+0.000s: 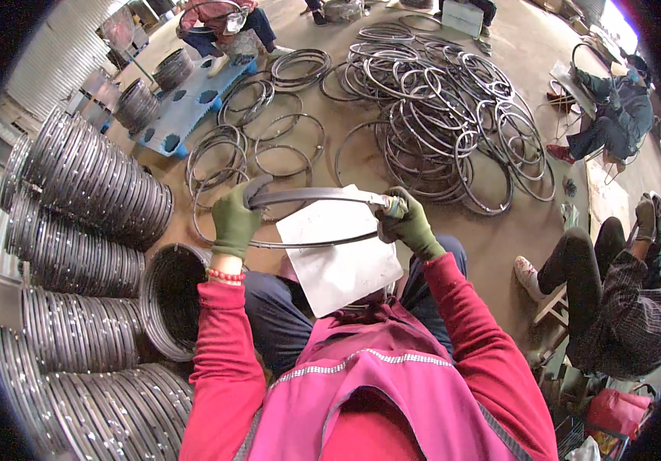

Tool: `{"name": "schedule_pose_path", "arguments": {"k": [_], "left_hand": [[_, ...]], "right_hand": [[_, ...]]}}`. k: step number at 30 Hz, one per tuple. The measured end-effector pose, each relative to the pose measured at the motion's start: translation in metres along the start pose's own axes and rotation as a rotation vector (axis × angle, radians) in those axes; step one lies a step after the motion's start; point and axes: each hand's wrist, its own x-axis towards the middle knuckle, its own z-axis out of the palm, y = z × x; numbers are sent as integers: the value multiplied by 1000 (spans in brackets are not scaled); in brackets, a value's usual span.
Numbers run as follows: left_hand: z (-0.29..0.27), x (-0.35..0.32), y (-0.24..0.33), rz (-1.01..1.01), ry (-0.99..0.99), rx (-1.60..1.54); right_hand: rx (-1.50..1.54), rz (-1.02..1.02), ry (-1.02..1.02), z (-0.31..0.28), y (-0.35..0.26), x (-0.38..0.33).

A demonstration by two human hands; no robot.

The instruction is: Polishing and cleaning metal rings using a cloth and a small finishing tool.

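Observation:
A dark grey spokeless wheel rim (311,197) is held up in front of my lap, tilted so that I see it nearly edge-on. My left hand (236,219), in a green glove, is closed around its left side. At the opposite side my right hand (410,224), gloved the same way, grips the rim; a small pale patch shows by its fingers, too small to make out. Beneath the rim a white board (338,265) lies across my knees.
Tall stacks of dark rims (92,184) crowd my left side, with one rim stack (169,300) showing its open end. Ahead lies a loose heap of rims (438,115). A blue pallet (184,115) stands far left. Seated people (615,300) work to the right and beyond.

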Motion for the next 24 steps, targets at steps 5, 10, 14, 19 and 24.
{"name": "schedule_pose_path", "arguments": {"k": [5,10,14,19,24], "left_hand": [[7,3,0,-3,73,-253],[13,8,0,-122,-110,-665],[6,-1,2,-9,-373,-217],[-7,-11,20,26,-344,-272],[1,-10,64,229,-102,-87]], "right_hand": [[-59,-115,62,-12,-40,3],[-414,-262,66,-41,-106,10],[-713,-288,90,-35,-116,7],[-777,-387,109,-15,-107,4],[-858,-393,89,-1,-108,0]]}}
